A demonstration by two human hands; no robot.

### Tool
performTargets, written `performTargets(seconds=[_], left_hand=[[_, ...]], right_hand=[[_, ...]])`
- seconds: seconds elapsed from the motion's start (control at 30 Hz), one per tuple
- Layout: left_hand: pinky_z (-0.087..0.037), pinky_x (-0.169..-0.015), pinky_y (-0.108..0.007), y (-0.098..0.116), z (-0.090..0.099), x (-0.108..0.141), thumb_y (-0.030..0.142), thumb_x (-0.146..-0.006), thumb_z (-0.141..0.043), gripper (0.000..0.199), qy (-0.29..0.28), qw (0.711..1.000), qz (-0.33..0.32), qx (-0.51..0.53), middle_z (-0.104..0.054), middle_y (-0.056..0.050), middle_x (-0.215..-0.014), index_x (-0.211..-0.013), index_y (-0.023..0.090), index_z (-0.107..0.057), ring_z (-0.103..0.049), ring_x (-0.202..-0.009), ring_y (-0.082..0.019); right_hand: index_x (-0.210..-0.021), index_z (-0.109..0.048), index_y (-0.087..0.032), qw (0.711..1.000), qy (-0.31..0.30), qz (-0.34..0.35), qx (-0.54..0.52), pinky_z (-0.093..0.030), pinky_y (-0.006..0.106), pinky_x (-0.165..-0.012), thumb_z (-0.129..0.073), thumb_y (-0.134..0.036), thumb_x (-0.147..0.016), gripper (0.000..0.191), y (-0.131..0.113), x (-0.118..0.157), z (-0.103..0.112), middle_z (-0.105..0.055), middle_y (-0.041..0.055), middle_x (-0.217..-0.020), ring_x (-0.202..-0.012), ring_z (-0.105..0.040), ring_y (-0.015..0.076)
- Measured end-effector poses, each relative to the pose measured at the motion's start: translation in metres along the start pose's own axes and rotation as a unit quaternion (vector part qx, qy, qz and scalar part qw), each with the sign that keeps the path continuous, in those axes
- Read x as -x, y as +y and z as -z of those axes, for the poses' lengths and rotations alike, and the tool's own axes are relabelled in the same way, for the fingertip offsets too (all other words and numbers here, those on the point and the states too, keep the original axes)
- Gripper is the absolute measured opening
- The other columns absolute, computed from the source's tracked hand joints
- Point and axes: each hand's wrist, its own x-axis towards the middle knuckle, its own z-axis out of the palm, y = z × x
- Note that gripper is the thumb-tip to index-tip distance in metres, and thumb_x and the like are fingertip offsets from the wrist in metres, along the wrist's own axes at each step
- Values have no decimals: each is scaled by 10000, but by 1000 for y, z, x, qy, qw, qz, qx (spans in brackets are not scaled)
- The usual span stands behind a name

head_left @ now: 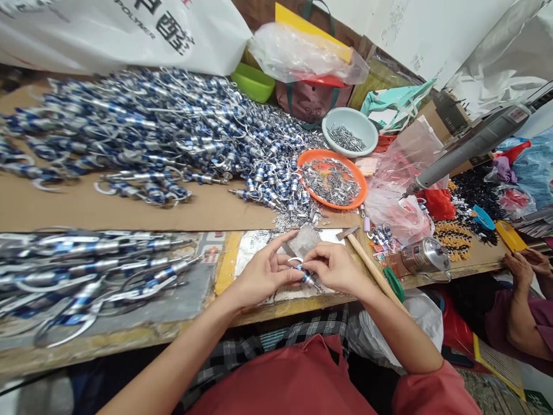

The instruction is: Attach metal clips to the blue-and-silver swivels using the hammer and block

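Note:
Between both hands is a blue-and-silver metal fitting with a curved hook (309, 280), its narrow end pointing down to the right. The thumb and fingers of my left hand (265, 274) close on its left side. My right hand (339, 266) pinches its hooked upper part; whatever lies under those fingertips is hidden. Just behind the hands a grey block (306, 237) rests on a white work pad (248, 248). A hammer (367, 259) with a wooden handle lies right of my right hand. Small flat metal pieces (294, 219) are scattered beyond the block.
A large heap of similar fittings (173, 127) covers the back left, with more at the near left (78, 276). An orange tray (363, 187) and a pale bowl (371, 129) hold small metal parts. A grey power tool (470, 147) hangs at right. A co-worker's hands (525, 265) are far right.

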Motion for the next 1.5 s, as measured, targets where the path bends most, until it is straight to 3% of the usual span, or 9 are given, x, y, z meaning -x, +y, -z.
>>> performTargets(seconds=[0.23, 0.4, 0.53, 0.67, 0.73, 0.93, 1.07, 1.23, 1.5], left_hand=[[-533, -650, -319, -1, 1, -1, 187, -565, -774, 984, -7, 1000, -3, -1, -680, -20, -711, -1379, 158, -223, -654, -656, -172], [-534, -651, -314, 0, 0, -1, 209, -566, -776, 980, -7, 1000, -3, -4, -673, -14, -698, -1377, 153, -229, -657, -657, -173], [-533, -614, -286, 1, 1, -1, 205, -543, -784, 993, 0, 1000, 8, -12, -648, 12, -678, -1371, 164, -237, -672, -641, -184], [-540, -648, -302, 2, 1, 0, 210, -561, -776, 968, 0, 1000, 10, -17, -644, 19, -688, -1368, 178, -243, -683, -651, -191], [-541, -653, -312, 3, 0, 0, 218, -566, -774, 962, -1, 1000, 11, -22, -644, 19, -689, -1369, 182, -244, -685, -656, -196], [-542, -647, -313, 4, -2, 1, 225, -557, -778, 992, -1, 1000, 12, -17, -657, 11, -678, -1377, 169, -222, -686, -654, -204], [-545, -626, -298, 2, -1, 0, 207, -552, -782, 991, 4, 1000, 6, -9, -660, 16, -672, -1375, 177, -231, -680, -629, -191], [-547, -609, -300, -2, 1, -1, 193, -555, -786, 1005, 5, 1000, -4, -11, -658, 12, -647, -1385, 183, -219, -676, -610, -188], [-541, -611, -288, 0, -1, 0, 210, -545, -785, 1009, 14, 1000, -10, -17, -657, 26, -649, -1381, 187, -220, -669, -606, -172]], right_hand=[[-734, -714, -210, 996, 39, 68, 41, -415, 217, -580, -611, -163, -752, 114, 1, 1, -7, -620, 1, -649, -632, -561, 123], [-880, -693, -234, 981, 129, 145, 5, -463, 241, -642, -491, -185, -845, 211, 13, 16, -10, -630, 25, -776, -710, -577, 130], [-972, -619, -210, 963, 256, 64, 60, -462, 315, -759, -474, -235, -867, 180, 45, 34, 19, -618, 56, -891, -849, -573, 177], [-1053, -565, -187, 952, 136, -133, 239, -458, 326, -689, -593, -302, -786, 292, 84, 46, 45, -595, 72, -885, -808, -569, 217], [-986, -579, -193, 951, 84, -155, 255, -460, 309, -677, -553, -291, -813, 201, 93, 49, 47, -592, 60, -873, -791, -576, 204], [-1206, -478, -216, 979, 113, 42, 165, -480, 317, -781, -438, -200, -881, 327, 50, 67, 39, -599, 76, -1037, -928, -576, 192], [-1339, -368, -291, 966, 140, 148, 162, -494, 281, -786, -404, -93, -871, 510, 19, 80, 36, -595, 62, -1087, -953, -591, 174], [-1351, -372, -259, 964, 66, 143, 213, -518, 265, -690, -358, -38, -834, 563, 12, 82, 27, -627, 63, -958, -808, -613, 166], [-1288, -465, -250, 984, 137, 62, 100, -511, 285, -779, -449, -181, -873, 421, 50, 83, 23, -638, 62, -1029, -887, -616, 162]])
